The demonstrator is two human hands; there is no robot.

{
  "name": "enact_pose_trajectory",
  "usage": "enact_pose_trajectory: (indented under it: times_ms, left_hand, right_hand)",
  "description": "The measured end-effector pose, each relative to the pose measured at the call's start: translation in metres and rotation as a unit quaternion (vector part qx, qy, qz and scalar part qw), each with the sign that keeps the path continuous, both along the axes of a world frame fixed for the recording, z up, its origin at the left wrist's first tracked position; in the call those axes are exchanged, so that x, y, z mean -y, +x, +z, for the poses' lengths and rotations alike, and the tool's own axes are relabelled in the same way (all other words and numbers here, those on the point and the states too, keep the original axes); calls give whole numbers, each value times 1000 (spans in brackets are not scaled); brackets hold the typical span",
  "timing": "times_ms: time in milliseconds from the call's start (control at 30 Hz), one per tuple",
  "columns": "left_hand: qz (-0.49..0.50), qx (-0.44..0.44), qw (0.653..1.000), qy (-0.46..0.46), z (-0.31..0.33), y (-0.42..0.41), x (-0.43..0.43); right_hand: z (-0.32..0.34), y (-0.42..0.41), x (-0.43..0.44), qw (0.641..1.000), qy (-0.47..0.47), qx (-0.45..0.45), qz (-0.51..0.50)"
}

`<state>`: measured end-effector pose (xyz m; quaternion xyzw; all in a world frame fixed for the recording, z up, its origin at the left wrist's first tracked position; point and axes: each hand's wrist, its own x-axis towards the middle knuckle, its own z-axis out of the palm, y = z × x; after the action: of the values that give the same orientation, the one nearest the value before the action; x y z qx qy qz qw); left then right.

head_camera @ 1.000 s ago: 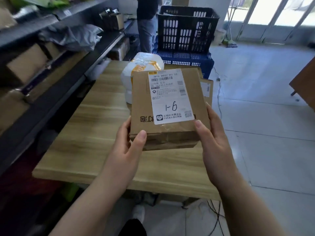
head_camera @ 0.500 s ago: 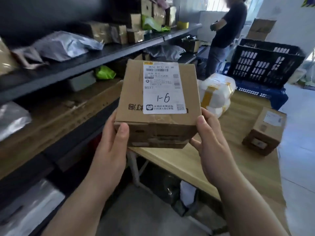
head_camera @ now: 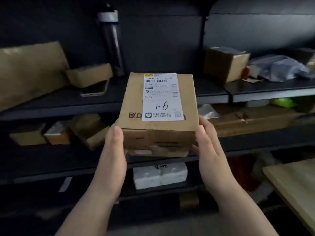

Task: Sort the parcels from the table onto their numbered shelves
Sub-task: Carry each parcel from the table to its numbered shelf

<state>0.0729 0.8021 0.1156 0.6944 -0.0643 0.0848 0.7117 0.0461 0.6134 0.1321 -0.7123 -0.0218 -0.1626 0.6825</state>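
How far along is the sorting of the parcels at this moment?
Done: several parcels already lie on the dark shelves. In hand: the left hand and right hand hold a cardboard box marked 1-6 before the shelves, not yet placed. Left: shelving it; the table is mostly out of view.

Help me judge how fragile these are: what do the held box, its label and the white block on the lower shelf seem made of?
Box: brown cardboard, matte; creased edges and a dented near face suggest it. Label: white paper sticker, smooth, printed and handwritten on. White block: probably foam, judging by its dull, dimpled surface; too blurred to be sure.
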Motion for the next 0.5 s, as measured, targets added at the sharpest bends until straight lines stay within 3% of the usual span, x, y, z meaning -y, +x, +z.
enact_pose_trajectory:
  times_ms: [233,333,500]
  left_hand:
    - [207,6,978,-37,22,-27,-100]
    - [287,57,956,-5,34,-40,-127]
    - [412,51,910,10,46,-72,-157]
  right_hand:
    - [29,51,-115,982,-31,69,175]
    - [42,64,-154,958,-32,97,266]
    - [52,74,-215,912,-14,76,403]
